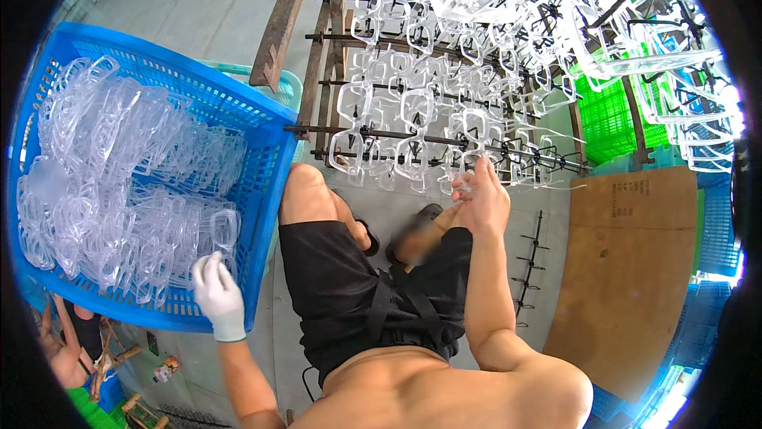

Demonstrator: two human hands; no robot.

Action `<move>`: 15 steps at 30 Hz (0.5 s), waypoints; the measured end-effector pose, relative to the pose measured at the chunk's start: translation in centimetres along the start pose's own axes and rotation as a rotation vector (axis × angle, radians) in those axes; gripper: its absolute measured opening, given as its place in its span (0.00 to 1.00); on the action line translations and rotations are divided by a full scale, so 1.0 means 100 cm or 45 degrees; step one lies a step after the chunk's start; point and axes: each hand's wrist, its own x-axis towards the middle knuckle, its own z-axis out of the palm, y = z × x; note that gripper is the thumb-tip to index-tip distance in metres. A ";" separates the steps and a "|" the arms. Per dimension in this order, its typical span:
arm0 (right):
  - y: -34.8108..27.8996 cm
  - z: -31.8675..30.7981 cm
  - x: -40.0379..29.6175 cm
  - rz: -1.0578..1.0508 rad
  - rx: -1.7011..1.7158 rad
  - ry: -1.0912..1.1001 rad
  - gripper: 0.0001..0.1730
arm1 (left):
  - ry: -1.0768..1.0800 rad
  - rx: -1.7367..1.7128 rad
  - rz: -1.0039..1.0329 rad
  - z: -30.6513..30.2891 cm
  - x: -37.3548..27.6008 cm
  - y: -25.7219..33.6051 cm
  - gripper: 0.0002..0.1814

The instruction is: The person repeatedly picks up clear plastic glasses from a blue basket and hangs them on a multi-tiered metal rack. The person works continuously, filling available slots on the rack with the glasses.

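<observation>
My left hand (219,295), in a white knit glove, reaches over the near edge of a blue plastic basket (143,317). Its fingertips are at the lower end of a clear plastic eyeglass frame (224,229); whether they grip it is not plain. Piles of clear eyeglass frames (95,191) fill much of the basket. My right hand (485,197), bare, is raised at a black metal rod (381,131) with hooks, from which clear frames hang. Its fingers are by a hanging clear frame (475,125), and a small clear piece seems to lie between them; the grip is partly hidden.
Wooden rack posts (306,84) carry several rods of clear frames, some close overhead. A brown cardboard sheet (619,274) stands at right, beside a hooked rod (530,268) on the floor. Green crates (619,113) are behind the rack. Another person (68,345) is at lower left.
</observation>
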 end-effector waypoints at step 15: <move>-0.010 0.003 -0.008 0.193 0.162 -0.066 0.23 | -0.546 -0.293 -0.381 0.053 0.012 -0.020 0.17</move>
